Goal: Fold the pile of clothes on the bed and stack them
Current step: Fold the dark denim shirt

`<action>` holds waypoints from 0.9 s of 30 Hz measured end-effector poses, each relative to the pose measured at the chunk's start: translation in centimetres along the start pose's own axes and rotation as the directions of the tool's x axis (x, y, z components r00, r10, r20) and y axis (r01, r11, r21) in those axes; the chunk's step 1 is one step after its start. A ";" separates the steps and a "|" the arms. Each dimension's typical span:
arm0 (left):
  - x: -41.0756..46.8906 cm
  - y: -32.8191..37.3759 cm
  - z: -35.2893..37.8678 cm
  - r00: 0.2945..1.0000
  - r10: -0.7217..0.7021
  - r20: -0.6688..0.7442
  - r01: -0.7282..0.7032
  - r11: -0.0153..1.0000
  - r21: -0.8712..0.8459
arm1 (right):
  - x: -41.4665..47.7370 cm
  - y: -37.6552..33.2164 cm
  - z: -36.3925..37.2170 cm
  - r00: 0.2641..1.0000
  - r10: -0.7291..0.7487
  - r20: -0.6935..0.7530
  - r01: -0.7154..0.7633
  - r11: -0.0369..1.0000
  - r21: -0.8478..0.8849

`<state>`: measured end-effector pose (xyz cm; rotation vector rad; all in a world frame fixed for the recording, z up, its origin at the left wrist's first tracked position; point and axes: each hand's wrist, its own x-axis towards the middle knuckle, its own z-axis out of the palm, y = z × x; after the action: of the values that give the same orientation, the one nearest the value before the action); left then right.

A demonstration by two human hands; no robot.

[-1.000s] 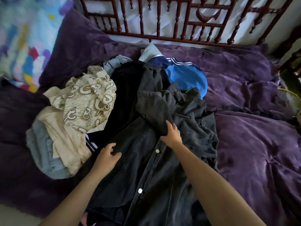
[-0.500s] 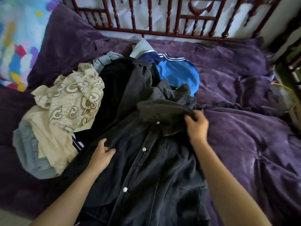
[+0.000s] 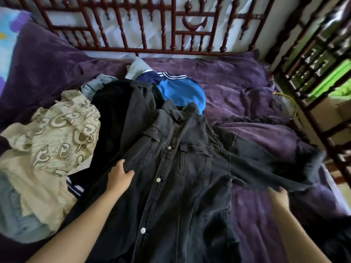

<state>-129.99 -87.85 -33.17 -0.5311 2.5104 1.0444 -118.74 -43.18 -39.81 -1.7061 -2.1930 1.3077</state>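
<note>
— Where is the dark shirt [image 3: 180, 168] right now?

— Spread face up on the purple bedspread [image 3: 247, 95], collar toward the wooden headboard [image 3: 144, 35], buttons running down the middle and two chest pockets showing. Its lower part reaches the near edge of the view.

— And the hands?

— The left hand [image 3: 119, 174] lies palm down on the shirt's left front panel, just beside the placket, fingers [image 3: 129, 172] released and flat on the cloth, gripping nothing. The right hand [image 3: 279, 197] is out at the right side, its fingers clenched on the sleeve [image 3: 266, 171], which stretches sideways from the shoulder; the far end of that sleeve is blurred.

— What about the rest of the pile?

— It sits to the left and behind the shirt. A cream garment with brown printed characters [image 3: 62, 133] lies on the left, resting over a light denim piece [image 3: 17, 211]. A black garment [image 3: 112, 111] lies between the cream one and the dark shirt, partly under the shirt's left shoulder. Behind the collar is a blue top with white stripes [image 3: 180, 92], touching the shirt's collar area.

— Anything else in view?

— A patterned pillow [image 3: 9, 31] at the upper left corner, blurred, and a dark lattice frame [image 3: 313, 73] along the right side of the bed.
</note>
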 end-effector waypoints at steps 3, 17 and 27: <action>2.5 0.3 -1.2 0.999 0.030 -0.030 -0.027 0.992 0.121 | -5.8 -2.6 3.5 0.985 -0.030 0.168 0.052 0.990 -0.128; 15.8 3.5 -4.9 0.990 0.132 0.051 -0.136 0.985 0.102 | -15.2 -11.5 22.7 0.700 -0.178 0.691 0.589 0.691 -0.419; 24.6 9.3 -2.5 0.973 -0.030 0.227 0.114 0.923 -0.367 | -11.9 -8.8 27.9 0.651 0.057 0.757 0.565 0.630 -0.533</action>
<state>-156.01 -88.45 -37.52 -0.5743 2.0899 1.4842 -135.52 -69.05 -46.85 -0.8284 -3.7047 1.1751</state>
